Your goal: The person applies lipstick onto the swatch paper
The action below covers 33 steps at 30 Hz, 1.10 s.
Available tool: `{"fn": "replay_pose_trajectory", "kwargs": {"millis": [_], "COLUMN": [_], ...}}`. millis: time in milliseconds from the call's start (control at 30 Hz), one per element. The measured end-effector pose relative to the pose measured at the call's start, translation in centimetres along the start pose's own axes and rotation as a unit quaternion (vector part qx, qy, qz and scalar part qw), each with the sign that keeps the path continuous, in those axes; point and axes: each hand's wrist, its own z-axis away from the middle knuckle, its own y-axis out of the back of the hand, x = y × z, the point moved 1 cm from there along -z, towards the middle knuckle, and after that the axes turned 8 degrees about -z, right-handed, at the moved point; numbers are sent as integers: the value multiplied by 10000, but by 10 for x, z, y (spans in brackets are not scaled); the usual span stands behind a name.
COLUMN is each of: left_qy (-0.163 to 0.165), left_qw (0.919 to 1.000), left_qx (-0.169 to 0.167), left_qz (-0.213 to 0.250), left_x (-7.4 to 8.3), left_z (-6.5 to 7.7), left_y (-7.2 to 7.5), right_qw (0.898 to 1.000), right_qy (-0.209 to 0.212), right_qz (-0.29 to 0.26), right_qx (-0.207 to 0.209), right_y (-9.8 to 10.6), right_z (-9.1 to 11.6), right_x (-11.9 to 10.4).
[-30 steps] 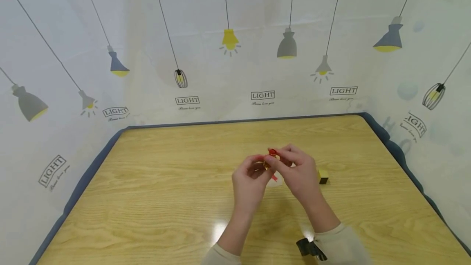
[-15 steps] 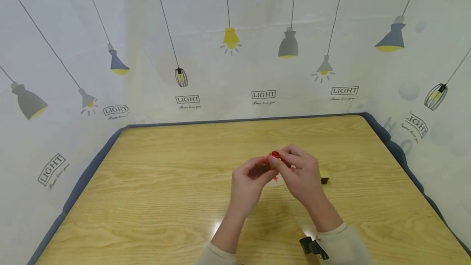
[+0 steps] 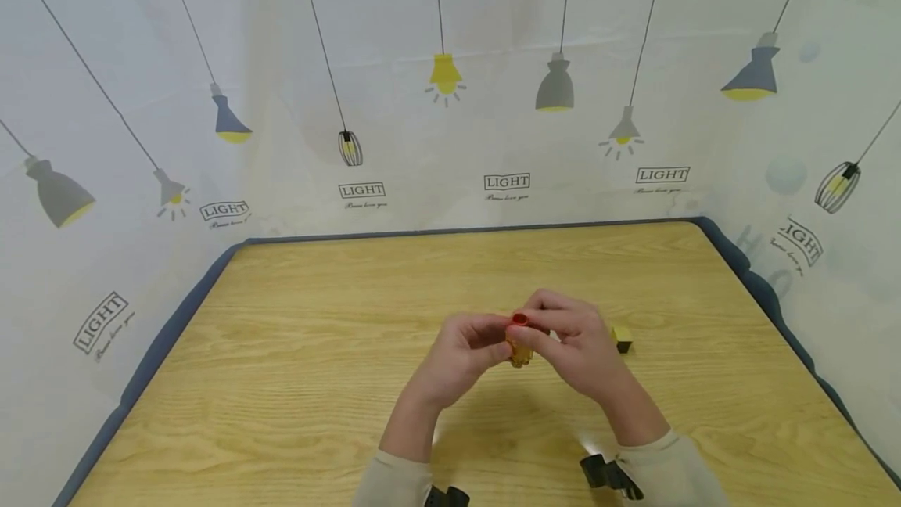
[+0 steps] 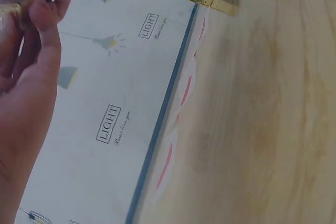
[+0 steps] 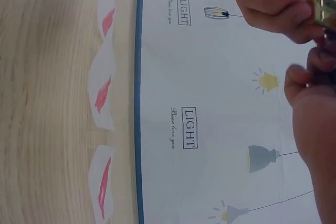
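Both hands meet over the middle of the table around a small gold-bodied lipstick [image 3: 519,357] with a red top. My right hand [image 3: 573,346] pinches it near the red end between thumb and fingers. From the other side, my left hand [image 3: 454,358] holds the gold body. Part of that gold body [image 5: 323,10] shows at the edge of the right wrist view, beside the left hand's fingers. Just right of the right hand lies a gold block [image 3: 622,339] with a dark end, like the lipstick's cap; it also appears in the left wrist view.
White paper pieces [image 4: 186,90] with red smears lie in a row on the wood-grain table [image 3: 303,382]; the hands hide them in the head view. A dark blue edge [image 3: 176,343] borders the table. Behind it hangs a white lamp-print sheet [image 3: 281,100].
Both hands have come slightly lower and nearer with the lipstick. My left hand has shifted and its wrist has dropped leftward. More of the gold body shows below the fingers.
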Motion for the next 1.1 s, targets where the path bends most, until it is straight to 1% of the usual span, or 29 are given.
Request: {"fn": "replay_pose_trajectory", "kwargs": {"millis": [33, 67, 100, 133, 200, 233, 267, 333, 367, 400, 467, 600, 667, 733, 800, 867, 933, 1000, 1033, 1100], "left_qy": [-153, -272, -365, -415, -430, -419, -402, -334, -300, -294, -290, -251, -195, -170, -167, -167, -85, 97, 210, 469], "left_qw": [9987, 9947, 9888, 9812, 9676, 9621, 9586, 9552, 9556, 9573, 9620, 9731, 9771, 9806, 9846, 9897, 9953, 9989, 9994, 9974], "left_qx": [-304, -617, -924, -1214, -1661, -1817, -1924, -2027, -2016, -1977, -1851, -1523, -1397, -1284, -1143, -929, -584, -133, 104, 551], "left_qz": [382, 772, 1113, 1441, 1855, 1990, 2061, 2131, 2126, 2087, 1985, 1708, 1595, 1472, 1315, 1075, 772, 429, 244, -46], "left_x": [-3, -5, -8, -10, -14, -15, -16, -16, -16, -15, -13, -5, -1, 3, 6, 9, 12, 15, 17, 21], "left_z": [0, 0, 0, 0, 0, 0, 0, 0, 0, 0, 1, 1, 1, 2, 2, 3, 4, 5, 6, 6], "left_y": [1, 1, 1, 0, -1, -2, -2, -3, -3, -3, -2, 1, 2, 4, 7, 10, 15, 18, 20, 22], "right_qw": [9997, 9990, 9975, 9951, 9878, 9830, 9780, 9712, 9702, 9714, 9773, 9907, 9932, 9940, 9935, 9932, 9935, 9949, 9959, 9974], "right_qy": [-45, -72, -87, -98, -133, -142, -157, -146, -153, -157, -154, -301, -399, -459, -502, -488, -472, -453, -460, -506], "right_qz": [-172, -348, -555, -793, -1291, -1541, -1771, -2048, -2097, -2064, -1845, -1088, -818, -685, -740, -805, -810, -704, -592, -343], "right_qx": [-138, -281, -433, -580, -863, -989, -1096, -1210, -1207, -1165, -1034, -761, -719, -717, -709, -685, -642, -562, -507, -381], "right_y": [0, 1, 1, 1, 1, 0, 0, 0, 0, 1, 2, 6, 9, 11, 15, 20, 25, 32, 36, 46], "right_z": [0, 0, 1, 1, 2, 2, 3, 4, 4, 4, 4, 1, 0, -1, -1, -2, -3, -3, -3, -2], "right_x": [-1, -2, -2, -3, -4, -4, -4, -3, -3, -3, -2, -3, -3, -4, -4, -5, -5, -4, -5, -4]}}
